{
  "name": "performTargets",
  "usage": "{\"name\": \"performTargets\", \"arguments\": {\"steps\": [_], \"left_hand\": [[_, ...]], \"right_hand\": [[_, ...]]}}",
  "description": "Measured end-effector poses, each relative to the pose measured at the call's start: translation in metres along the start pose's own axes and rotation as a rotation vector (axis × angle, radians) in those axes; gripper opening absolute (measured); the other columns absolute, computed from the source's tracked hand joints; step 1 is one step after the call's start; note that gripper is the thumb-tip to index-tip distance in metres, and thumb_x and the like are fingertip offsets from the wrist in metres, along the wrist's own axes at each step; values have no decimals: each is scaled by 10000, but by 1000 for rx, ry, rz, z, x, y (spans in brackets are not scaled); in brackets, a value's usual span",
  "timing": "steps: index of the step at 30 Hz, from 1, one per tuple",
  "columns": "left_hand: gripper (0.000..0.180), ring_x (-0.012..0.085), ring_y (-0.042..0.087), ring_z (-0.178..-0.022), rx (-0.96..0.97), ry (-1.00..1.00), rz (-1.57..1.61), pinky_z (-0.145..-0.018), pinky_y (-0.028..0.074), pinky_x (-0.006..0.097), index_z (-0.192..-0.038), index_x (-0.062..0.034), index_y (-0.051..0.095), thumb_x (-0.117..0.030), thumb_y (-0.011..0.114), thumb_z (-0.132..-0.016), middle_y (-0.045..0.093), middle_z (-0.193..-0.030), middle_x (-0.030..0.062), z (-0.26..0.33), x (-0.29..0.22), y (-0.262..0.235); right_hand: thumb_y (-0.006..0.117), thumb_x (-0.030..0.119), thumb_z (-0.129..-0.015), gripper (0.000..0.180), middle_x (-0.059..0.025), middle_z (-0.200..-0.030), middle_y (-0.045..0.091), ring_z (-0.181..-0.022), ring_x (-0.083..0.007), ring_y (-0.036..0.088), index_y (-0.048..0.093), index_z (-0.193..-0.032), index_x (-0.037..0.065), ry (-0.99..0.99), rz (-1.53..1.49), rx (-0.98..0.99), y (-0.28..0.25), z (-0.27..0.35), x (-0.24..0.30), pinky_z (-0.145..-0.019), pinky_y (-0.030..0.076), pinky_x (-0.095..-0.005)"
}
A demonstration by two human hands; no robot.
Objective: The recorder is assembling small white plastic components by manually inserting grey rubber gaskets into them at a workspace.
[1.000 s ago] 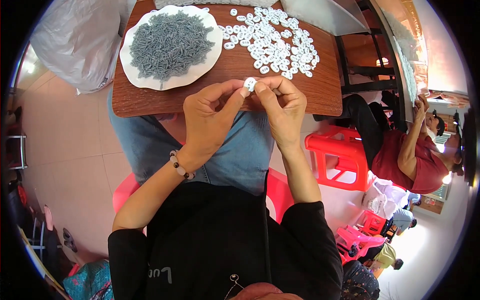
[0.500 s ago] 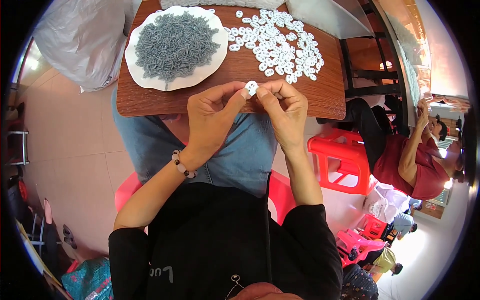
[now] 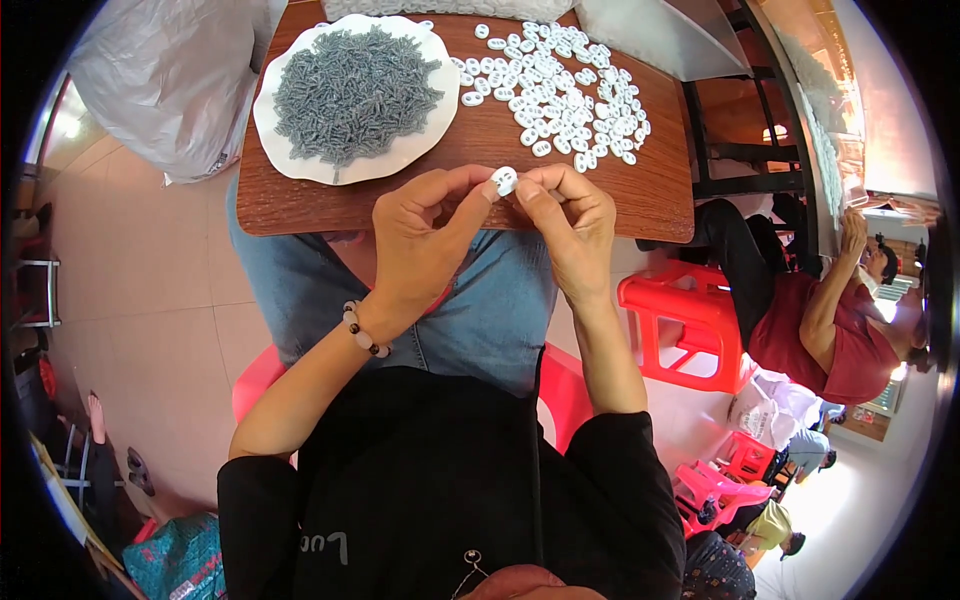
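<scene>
Pinching a small white oval piece (image 3: 505, 181) between both sets of fingertips, the left hand (image 3: 425, 235) and right hand (image 3: 570, 225) meet just short of the wooden board (image 3: 660, 190). It looks light, stiff and slippery; the rim seems the safest hold. Beyond the knuckles lie loose white pieces (image 3: 560, 90) and a plate of grey pins (image 3: 350, 90).

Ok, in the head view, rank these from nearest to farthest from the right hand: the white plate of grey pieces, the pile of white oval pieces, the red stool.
1. Pile of white oval pieces: on the table just beyond the right hand.
2. Red stool: on the floor to its right, below the table edge.
3. White plate of grey pieces: far left of the table.
</scene>
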State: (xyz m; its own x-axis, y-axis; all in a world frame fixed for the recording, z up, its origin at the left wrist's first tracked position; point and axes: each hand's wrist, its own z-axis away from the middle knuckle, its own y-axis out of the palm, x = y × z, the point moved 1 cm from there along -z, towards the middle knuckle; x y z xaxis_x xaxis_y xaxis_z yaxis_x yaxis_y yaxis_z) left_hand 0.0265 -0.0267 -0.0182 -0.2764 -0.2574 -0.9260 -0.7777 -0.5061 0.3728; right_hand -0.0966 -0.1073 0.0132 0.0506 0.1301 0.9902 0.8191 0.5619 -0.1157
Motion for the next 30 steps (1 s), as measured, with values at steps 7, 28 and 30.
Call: {"name": "performTargets", "arguments": {"steps": [7,28,30], "left_hand": [[132,42,572,-700,4,98,-128,-610,454,186,-943,12,680,-38,663,-822,660,-792,36,3,1,-3],[158,28,515,-623,11,32,-148,-547,406,188,-945,12,693,-105,674,-840,640,-722,18,0,8,-6],[157,26,522,-632,19,22,-111,-552,412,187,-938,17,691,-107,670,-844,643,-721,18,0,10,-7]], "right_hand": [[623,88,-885,100,1,-804,632,-730,-34,537,628,-839,-1,77,-71,38,5,0,1,-676,418,-181],[639,100,-876,131,9,-745,612,-697,-39,503,633,-814,-15,-20,158,38,6,1,-3,-650,409,-190],[637,96,-876,128,10,-743,611,-693,-39,503,633,-813,-16,-27,148,38,7,1,-3,-646,408,-190]]}}
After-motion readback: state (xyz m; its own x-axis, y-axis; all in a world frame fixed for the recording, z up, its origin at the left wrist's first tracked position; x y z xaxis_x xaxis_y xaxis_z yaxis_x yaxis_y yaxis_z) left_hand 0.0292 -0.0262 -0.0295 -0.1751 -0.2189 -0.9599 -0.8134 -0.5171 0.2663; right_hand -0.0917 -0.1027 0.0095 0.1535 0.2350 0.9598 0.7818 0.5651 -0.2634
